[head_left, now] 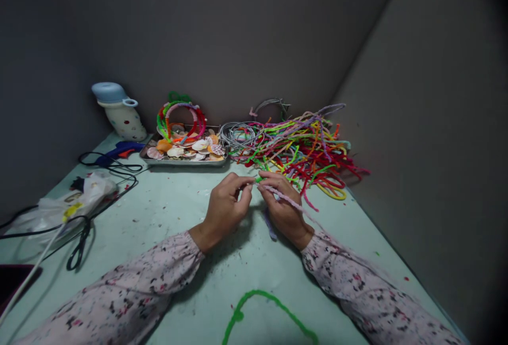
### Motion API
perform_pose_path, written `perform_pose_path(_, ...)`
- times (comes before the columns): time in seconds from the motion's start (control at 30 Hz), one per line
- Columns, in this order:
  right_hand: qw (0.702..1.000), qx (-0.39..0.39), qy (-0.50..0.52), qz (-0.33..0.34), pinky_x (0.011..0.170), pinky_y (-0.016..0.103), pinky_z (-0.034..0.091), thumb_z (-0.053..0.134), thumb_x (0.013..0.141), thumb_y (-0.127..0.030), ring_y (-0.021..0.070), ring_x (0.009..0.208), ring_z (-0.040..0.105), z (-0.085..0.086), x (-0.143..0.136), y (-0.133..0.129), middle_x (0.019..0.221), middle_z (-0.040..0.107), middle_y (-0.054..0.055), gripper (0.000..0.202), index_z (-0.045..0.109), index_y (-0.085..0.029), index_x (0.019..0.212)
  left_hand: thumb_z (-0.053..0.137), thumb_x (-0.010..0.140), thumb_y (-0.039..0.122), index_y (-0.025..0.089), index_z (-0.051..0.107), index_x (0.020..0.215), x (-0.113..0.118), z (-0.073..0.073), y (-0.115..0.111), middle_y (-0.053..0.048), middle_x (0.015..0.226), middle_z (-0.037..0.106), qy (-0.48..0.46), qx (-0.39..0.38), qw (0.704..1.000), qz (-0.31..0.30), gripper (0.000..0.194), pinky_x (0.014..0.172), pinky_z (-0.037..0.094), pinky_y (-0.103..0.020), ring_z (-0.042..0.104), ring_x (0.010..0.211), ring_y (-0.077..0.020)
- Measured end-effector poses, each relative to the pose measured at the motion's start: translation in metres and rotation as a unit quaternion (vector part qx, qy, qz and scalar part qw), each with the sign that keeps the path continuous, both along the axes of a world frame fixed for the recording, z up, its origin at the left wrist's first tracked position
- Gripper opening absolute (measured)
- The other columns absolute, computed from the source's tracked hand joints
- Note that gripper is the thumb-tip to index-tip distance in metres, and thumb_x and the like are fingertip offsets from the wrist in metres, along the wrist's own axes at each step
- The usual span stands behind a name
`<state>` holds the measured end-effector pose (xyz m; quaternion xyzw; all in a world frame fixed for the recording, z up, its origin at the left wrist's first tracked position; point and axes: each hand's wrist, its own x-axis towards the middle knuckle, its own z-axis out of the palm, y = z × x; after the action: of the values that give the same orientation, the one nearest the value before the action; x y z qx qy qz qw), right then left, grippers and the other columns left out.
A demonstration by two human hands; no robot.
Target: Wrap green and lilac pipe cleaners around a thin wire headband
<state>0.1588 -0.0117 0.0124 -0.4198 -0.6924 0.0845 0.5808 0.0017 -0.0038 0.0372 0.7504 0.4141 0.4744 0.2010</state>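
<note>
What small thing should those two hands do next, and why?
Perhaps the right hand should twist the pale strand around the green piece: the left hand is held close beside that piece, and the strand trails from there across the right hand.

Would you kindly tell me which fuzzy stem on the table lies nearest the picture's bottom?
The arched green stem, lying by itself; the multicoloured pile sits farther back.

Dim, diffuse light leaves the table (166,205) pale and the far wall (238,33) murky grey. Soft shadow spreads beside the left sleeve (146,276); the lilac strand (291,201) blurs toward the right sleeve (357,281). The far right corner darkens to black.
</note>
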Motion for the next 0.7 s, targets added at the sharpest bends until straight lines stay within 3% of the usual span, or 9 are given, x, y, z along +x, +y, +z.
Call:
perform_pose_path(0.17,1.000,0.004,-0.003,-0.006,0.093,0.037,0.051,0.063,0.088,-0.020,0.0180,0.103,0.064,0.000,-0.001,0.000,0.105,0.069,0.005,0.006,0.065,-0.024,0.092,0.051,0.089,0.025,0.017,0.069,0.093,0.000,0.005,0.001,-0.002,0.081,0.063,-0.057,-0.110,0.992,-0.020,0.020,0.067,0.041,-0.024,0.056,0.074,-0.0129)
perform_pose_path(0.3,1.000,-0.001,-0.017,-0.002,0.093,0.036,0.051,0.064,0.087,-0.019,0.0179,0.105,0.064,0.000,-0.001,-0.002,0.107,0.069,0.005,0.006,0.065,-0.023,0.091,0.050,0.088,0.031,0.016,0.066,0.083,0.001,0.009,0.004,0.001,0.069,0.057,-0.084,-0.202,0.976,-0.014,0.023,0.063,0.038,-0.025,0.051,0.066,-0.0128)
perform_pose_path(0.53,1.000,0.002,-0.027,0.005,0.093,0.036,0.052,0.063,0.087,-0.019,0.0178,0.106,0.064,0.000,0.000,-0.003,0.110,0.069,0.005,0.007,0.066,-0.024,0.092,0.049,0.085,0.038,0.017,0.054,0.065,-0.001,0.009,0.010,0.004,0.059,0.045,-0.084,-0.259,0.961,-0.049,0.029,0.057,0.032,-0.024,0.042,0.058,-0.0111)
perform_pose_path(0.7,1.000,-0.001,-0.027,0.008,0.093,0.036,0.052,0.063,0.088,-0.019,0.0181,0.106,0.064,-0.001,0.000,-0.003,0.110,0.068,0.005,0.008,0.066,-0.024,0.093,0.052,0.082,0.039,0.017,0.052,0.065,-0.002,0.004,0.016,0.005,0.058,0.043,-0.105,-0.294,0.947,-0.073,0.028,0.055,0.030,-0.023,0.039,0.056,-0.0102)
